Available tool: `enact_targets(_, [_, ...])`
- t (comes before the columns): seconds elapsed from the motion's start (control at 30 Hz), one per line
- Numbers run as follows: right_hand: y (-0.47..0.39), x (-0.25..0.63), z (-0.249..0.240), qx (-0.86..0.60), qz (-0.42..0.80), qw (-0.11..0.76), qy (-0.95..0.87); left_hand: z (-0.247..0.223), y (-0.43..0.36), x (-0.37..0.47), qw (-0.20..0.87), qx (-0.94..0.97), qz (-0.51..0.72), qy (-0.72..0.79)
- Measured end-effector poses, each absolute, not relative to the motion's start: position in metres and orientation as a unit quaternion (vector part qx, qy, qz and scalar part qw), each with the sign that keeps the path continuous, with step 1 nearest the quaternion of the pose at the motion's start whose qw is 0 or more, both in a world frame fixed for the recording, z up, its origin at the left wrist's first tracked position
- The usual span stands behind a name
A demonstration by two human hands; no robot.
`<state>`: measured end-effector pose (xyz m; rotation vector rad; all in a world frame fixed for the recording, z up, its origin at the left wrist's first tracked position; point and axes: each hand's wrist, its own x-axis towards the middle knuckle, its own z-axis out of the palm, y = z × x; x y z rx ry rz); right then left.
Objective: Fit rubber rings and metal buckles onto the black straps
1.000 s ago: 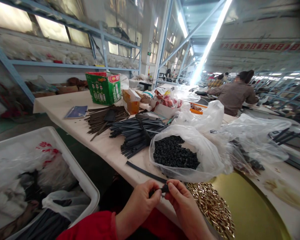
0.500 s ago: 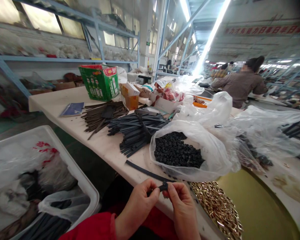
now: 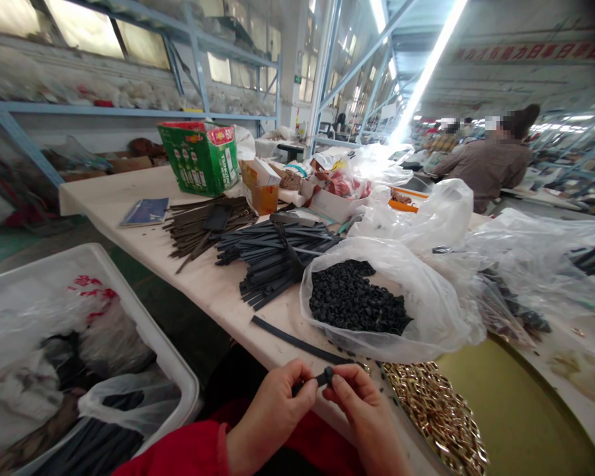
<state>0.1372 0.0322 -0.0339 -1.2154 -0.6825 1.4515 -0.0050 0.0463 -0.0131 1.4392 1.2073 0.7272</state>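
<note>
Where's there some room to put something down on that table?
Bare table shows left of the green box, beyond the blue booklet; the tray is bare right of the gold links. It's crowded mid-table: dark strips beside a plastic bag of black pieces.

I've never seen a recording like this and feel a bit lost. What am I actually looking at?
There is no machine here: a person works with two bare hands. The view comes from a camera worn on their head, looking forward and down.

The left hand and right hand pinch a small dark piece between them, over the edge of a pale table. What exactly it is, I can't tell.

Just beyond the hands lies a dark strip. Further back are a heap of dark strips and a clear plastic bag holding small black rings. To the right, gold-coloured pieces lie on a tray.
</note>
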Motion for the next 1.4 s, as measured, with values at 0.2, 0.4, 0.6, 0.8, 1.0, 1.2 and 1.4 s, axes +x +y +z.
enact_targets(0.2, [0.024,0.143,-0.031,-0.445,0.707,0.523,-0.166,-0.011,0.045,-0.006,0.527,0.638,0.281,0.487])
enact_targets(0.4, [0.016,0.139,-0.032,-0.37,0.761,0.505,-0.168,-0.008,0.04,-0.006,0.507,0.657,0.264,0.49])
enact_targets(0.6, [0.01,0.144,-0.027,-0.372,0.755,0.516,-0.159,0.006,0.037,-0.012,0.555,0.68,0.235,0.417])
enact_targets(0.8, [0.004,0.14,-0.03,-0.405,0.725,0.514,-0.215,0.01,0.033,-0.014,0.515,0.692,0.24,0.445])
enact_targets(1.0, [-0.004,0.136,-0.035,-0.446,0.701,0.494,-0.255,0.004,0.027,-0.013,0.509,0.696,0.236,0.448])
enact_targets(1.2, [-0.01,0.149,-0.042,-0.428,0.71,0.49,-0.27,0.008,0.032,-0.02,0.485,0.695,0.199,0.492])
enact_targets(1.4, [-0.006,0.139,-0.049,-0.358,0.795,0.446,-0.202,0.005,0.032,-0.018,0.509,0.688,0.181,0.485])
